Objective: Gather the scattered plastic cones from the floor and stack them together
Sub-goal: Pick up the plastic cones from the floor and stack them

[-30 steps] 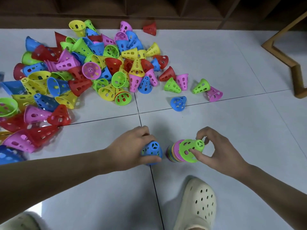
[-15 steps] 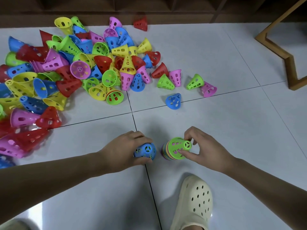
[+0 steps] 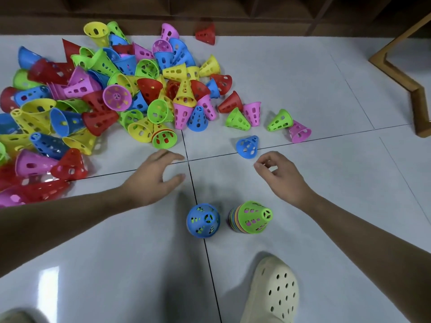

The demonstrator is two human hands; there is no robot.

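White tile floor (image 3: 303, 78): cone pile (image 3: 105, 99), two stacks (image 3: 250, 217), clog (image 3: 272, 292).

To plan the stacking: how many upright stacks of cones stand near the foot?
2: a blue-topped plastic cone stack on the tile seam, and a green-topped multicoloured cone stack beside it.

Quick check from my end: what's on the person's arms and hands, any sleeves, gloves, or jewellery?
Both forearms are bare as far as the view reaches: no sleeves visible. The left hand and right hand wear no gloves, and no rings, watch or bracelet show. The only clothing in view is a cream perforated clog on one foot.
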